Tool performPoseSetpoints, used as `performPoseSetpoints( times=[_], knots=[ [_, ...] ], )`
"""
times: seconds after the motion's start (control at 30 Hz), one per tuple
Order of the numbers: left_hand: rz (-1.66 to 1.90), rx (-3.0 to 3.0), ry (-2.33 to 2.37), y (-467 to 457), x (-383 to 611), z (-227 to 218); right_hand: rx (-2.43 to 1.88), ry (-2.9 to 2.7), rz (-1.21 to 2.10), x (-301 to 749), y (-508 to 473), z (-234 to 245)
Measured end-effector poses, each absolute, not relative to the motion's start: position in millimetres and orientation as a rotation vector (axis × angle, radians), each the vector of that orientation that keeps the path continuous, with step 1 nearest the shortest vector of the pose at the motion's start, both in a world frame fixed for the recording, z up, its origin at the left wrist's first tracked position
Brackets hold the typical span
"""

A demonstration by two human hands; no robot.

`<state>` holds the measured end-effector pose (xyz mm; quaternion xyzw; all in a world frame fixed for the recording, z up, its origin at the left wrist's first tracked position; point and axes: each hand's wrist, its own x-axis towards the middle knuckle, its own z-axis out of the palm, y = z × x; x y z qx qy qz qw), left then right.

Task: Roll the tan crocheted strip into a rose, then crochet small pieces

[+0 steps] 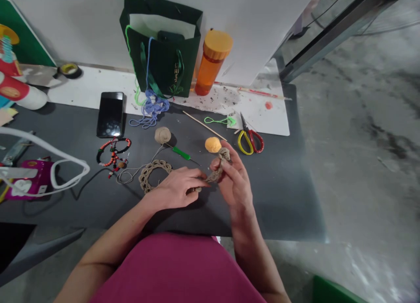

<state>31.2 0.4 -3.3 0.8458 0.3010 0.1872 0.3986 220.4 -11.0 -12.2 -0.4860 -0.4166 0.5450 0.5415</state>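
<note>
**Head-Camera Status: Both Hands on Crocheted Jute Strip**

Reading the head feed, I log a magenta shirt (177, 268) at the near edge. Above it, the left hand (173, 189) is curled closed, its fingers over the low end of a crocheted jute strip (215, 174). The right hand (234, 180) stands more upright, with its fingers bent around the strip's upper part. The strip spans the gap between both hands, above a dark table (282, 198).

Just left of the left hand, a crocheted jute ring (155, 175) lies flat. A thin twine strand (131, 175) loops beside it, and a jute twine ball (162, 135) sits farther on. Between that ball and the right hand lie a green-handled crochet hook (181, 153) and an orange yarn ball (213, 144). To the right are red-and-yellow scissors (250, 141).

Farther left are a beaded bracelet (113, 153) and a black smartphone (110, 114). At the far edge, I note blue yarn (150, 108) hanging from a green paper bag (163, 49), beside an orange bottle (213, 62).
</note>
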Motion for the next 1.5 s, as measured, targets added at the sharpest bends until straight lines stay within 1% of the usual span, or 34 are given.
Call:
performPoseSetpoints(
  times=[0.07,0.13,0.23,0.33,0.5,0.73,0.8,0.93,1.0,1.07,1.13,1.2,1.3,1.37,1.5],
  knots=[
    [0.474,2.079,0.782,0.5,32.1,1.0,-1.154,-1.019,1.283,218.1,-12.7,-10.3],
    [0.561,1.893,0.854,1.1,35.0,3.5,-1.184,-1.084,1.260,214.0,-16.2,-7.3],
    [0.795,1.394,1.009,2.9,41.8,2.2,-1.299,-1.310,1.203,207.3,-22.2,-1.2],
    [0.828,0.985,1.010,6.0,47.0,-2.5,-1.373,-1.547,1.131,203.4,-25.0,4.0],
    [0.954,0.779,1.096,9.1,48.5,-5.6,-1.378,-1.601,1.076,200.5,-27.3,6.8],
    [1.007,0.672,0.993,8.0,49.4,-7.2,-1.359,-1.576,1.207,198.2,-33.2,3.4],
    [1.019,0.750,1.024,6.9,48.5,-7.8,-1.397,-1.556,1.183,198.5,-31.6,2.6],
    [1.037,1.324,1.261,1.8,45.6,-9.8,-1.505,-1.422,0.990,194.6,-24.4,-0.3],
    [1.062,1.633,1.318,-0.7,44.6,-11.4,-1.508,-1.301,1.029,191.5,-20.3,-3.1],
    [1.105,1.787,1.298,-2.1,44.2,-12.8,-1.457,-1.193,1.104,190.1,-16.9,-6.0],
    [1.163,1.740,1.222,-2.0,44.2,-13.6,-1.375,-1.156,1.147,191.4,-14.4,-7.5],
    [1.161,1.526,1.087,-0.3,44.1,-13.8,-1.291,-1.199,1.178,194.6,-13.1,-7.2],
    [0.982,1.205,0.944,3.8,43.4,-14.0,-1.250,-1.278,1.197,199.0,-12.2,-4.7],
    [0.895,1.173,0.984,6.0,42.8,-14.5,-1.257,-1.279,1.200,200.2,-11.1,-3.2],
    [0.922,1.299,1.173,7.1,41.7,-13.9,-1.170,-1.208,1.233,199.8,-7.8,-4.6]
  ],
)
